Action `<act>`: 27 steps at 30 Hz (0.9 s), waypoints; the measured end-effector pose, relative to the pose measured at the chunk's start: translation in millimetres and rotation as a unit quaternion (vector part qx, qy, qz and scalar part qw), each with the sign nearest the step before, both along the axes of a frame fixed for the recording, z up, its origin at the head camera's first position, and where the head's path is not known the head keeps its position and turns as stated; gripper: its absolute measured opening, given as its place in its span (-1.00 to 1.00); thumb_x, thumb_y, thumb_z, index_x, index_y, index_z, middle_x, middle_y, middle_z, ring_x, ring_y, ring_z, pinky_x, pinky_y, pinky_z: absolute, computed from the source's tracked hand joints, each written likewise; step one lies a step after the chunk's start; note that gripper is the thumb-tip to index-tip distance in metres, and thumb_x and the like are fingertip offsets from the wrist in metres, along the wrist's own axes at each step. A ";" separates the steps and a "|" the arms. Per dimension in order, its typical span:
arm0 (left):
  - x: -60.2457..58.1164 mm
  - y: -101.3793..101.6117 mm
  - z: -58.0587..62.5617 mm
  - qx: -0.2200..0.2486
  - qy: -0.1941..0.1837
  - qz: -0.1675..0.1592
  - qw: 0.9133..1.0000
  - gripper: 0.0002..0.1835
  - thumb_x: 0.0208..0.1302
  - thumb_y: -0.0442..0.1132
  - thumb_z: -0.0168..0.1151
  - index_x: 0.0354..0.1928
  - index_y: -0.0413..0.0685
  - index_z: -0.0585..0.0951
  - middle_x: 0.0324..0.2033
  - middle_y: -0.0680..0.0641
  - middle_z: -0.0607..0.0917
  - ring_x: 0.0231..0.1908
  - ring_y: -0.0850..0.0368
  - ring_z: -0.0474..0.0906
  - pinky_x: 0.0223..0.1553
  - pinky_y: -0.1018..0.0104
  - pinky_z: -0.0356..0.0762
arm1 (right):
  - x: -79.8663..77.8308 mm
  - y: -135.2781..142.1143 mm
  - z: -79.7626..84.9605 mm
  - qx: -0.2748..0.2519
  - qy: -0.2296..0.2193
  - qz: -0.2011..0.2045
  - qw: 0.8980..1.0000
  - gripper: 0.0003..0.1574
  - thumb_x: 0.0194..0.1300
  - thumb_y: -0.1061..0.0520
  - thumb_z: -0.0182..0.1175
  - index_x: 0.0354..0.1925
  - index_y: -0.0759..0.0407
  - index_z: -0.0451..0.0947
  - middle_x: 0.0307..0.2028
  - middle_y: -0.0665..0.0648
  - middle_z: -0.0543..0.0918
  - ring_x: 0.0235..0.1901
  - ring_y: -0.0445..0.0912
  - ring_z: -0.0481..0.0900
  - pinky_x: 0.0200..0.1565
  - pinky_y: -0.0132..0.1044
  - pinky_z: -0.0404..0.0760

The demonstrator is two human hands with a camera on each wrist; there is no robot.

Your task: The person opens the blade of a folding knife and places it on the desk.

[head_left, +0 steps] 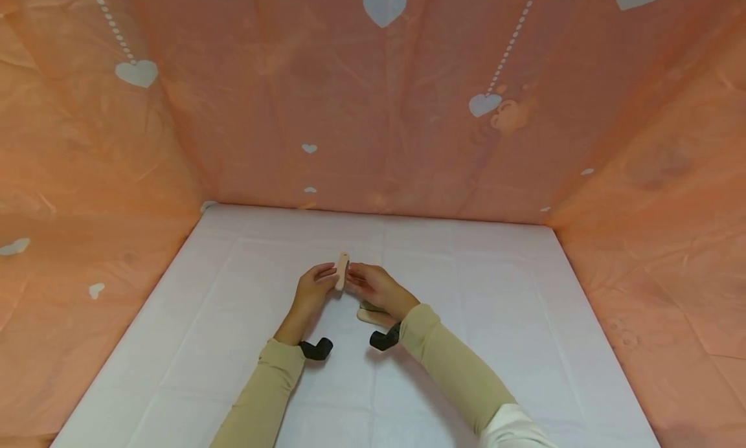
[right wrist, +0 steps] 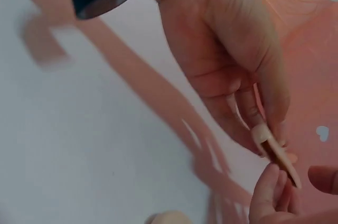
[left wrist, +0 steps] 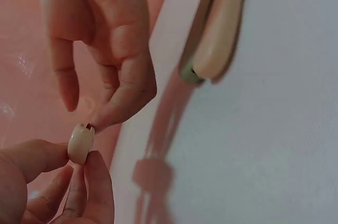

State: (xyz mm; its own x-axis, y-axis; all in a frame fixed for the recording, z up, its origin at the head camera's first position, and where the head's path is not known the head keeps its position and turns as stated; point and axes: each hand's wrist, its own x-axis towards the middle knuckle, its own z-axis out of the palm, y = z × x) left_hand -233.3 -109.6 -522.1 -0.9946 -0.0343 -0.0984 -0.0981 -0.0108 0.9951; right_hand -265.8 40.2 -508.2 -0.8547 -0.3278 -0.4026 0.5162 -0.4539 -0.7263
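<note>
A slim beige piece (head_left: 342, 270) with rounded ends, a small hole near its far end and a dark slot (right wrist: 273, 152) along one edge is held up over the table. My left hand (head_left: 311, 289) pinches it between thumb and fingers. From the other side my right hand (head_left: 375, 286) reaches in, a bent finger (left wrist: 113, 113) at the slotted edge while the thumb stays apart from it. Under the right wrist, a similar beige piece (left wrist: 219, 39) lies on the table beside a green one (left wrist: 190, 71), partly covered by the right hand and forearm in the head view.
A white cloth (head_left: 466, 292) covers the table. Orange sheets (head_left: 361, 111) with white hearts hang behind it and at both sides. Black camera mounts (head_left: 317, 349) jut inward from both wrists, close to the tabletop.
</note>
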 end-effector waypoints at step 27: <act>23.2 32.1 29.1 0.018 -0.003 -0.122 0.992 -0.59 0.12 -0.29 0.21 0.05 -0.10 0.45 -0.10 -0.16 0.52 -0.23 0.07 0.52 -0.21 0.22 0.50 | 40.2 44.0 8.6 0.058 0.114 0.018 0.992 -0.73 0.25 0.26 0.05 -0.15 0.45 0.34 -0.34 0.15 0.51 -0.34 -0.12 0.53 -0.18 -0.31 0.52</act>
